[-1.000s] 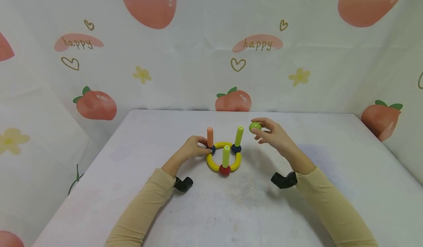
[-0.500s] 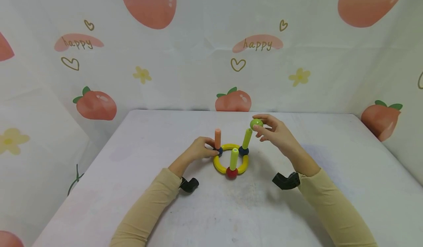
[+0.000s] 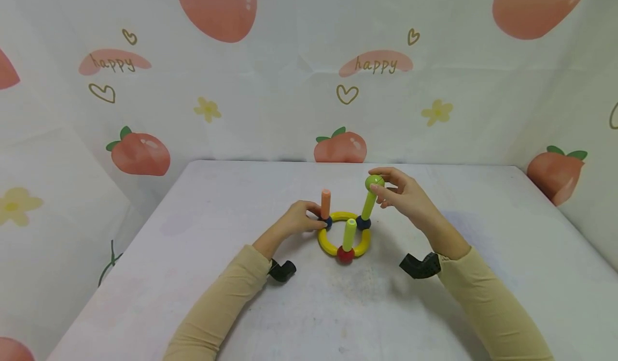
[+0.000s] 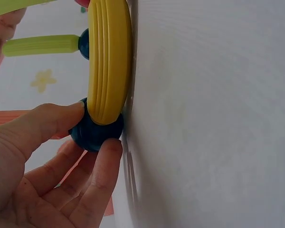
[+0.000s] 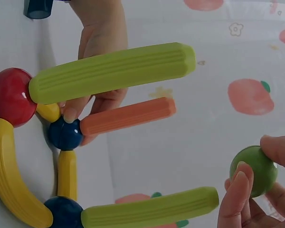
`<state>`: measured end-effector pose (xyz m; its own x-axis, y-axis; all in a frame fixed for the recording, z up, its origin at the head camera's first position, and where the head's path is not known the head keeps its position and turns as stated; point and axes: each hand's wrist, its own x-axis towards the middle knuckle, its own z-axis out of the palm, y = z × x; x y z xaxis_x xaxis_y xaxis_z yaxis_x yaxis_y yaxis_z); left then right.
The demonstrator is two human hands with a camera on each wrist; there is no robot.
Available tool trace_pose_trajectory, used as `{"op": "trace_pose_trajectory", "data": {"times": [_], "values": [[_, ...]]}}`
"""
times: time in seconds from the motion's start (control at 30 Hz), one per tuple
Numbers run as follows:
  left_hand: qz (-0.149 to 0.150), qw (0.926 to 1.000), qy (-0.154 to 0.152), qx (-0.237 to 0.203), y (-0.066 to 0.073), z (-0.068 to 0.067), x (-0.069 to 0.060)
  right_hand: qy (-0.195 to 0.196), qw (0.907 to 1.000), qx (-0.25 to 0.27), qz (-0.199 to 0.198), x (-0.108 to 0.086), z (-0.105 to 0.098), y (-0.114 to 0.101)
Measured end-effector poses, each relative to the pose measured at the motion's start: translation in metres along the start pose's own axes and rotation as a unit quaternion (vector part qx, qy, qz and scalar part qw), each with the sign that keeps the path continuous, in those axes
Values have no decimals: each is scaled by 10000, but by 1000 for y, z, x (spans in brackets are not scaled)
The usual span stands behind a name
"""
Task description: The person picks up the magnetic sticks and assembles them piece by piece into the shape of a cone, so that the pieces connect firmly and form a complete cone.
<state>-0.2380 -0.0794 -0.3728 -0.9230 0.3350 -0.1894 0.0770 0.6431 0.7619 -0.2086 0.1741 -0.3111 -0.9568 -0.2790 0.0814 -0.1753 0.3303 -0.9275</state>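
A yellow ring of curved rods point(image 3: 327, 245) lies on the table, joined by two blue balls and a red ball point(image 3: 345, 255). My left hand point(image 3: 298, 219) pinches the left blue ball point(image 4: 96, 136) between thumb and fingers; an orange rod point(image 3: 325, 204) stands up from it. From the red ball rises a light green rod point(image 3: 349, 236). Another light green rod point(image 3: 369, 206) leans slightly right from the far blue ball point(image 3: 363, 223). With thumb and fingertips, my right hand point(image 3: 404, 193) holds a green ball point(image 5: 257, 173) near that rod's tip. The right wrist view shows a gap between them.
The white tabletop point(image 3: 309, 312) reaches back to a fabric backdrop point(image 3: 270, 93) printed with peaches. Dark wrist mounts point(image 3: 421, 266) jut from both sleeves. A green cord point(image 3: 112, 262) hangs beyond the table's left edge.
My left hand has slid the ring and its rods to the right across the table. The right hand rose slightly with the green ball, and the far green rod's top now lines up beneath it.
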Motion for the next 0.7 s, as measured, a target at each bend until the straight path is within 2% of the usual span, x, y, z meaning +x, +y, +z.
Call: {"op": "trace_pose_trajectory", "data": {"times": [0.17,0.4,0.7], "values": [[69,10000,-21,32,2,2,1,-23,10000,34,18,-1,-1,1],[-37,10000,-69,-3,5,2,0,8,10000,-35,64,-4,-3,1],[36,9999,-99,-3,2,3,1,-16,9999,-21,124,-4,-2,7]]}}
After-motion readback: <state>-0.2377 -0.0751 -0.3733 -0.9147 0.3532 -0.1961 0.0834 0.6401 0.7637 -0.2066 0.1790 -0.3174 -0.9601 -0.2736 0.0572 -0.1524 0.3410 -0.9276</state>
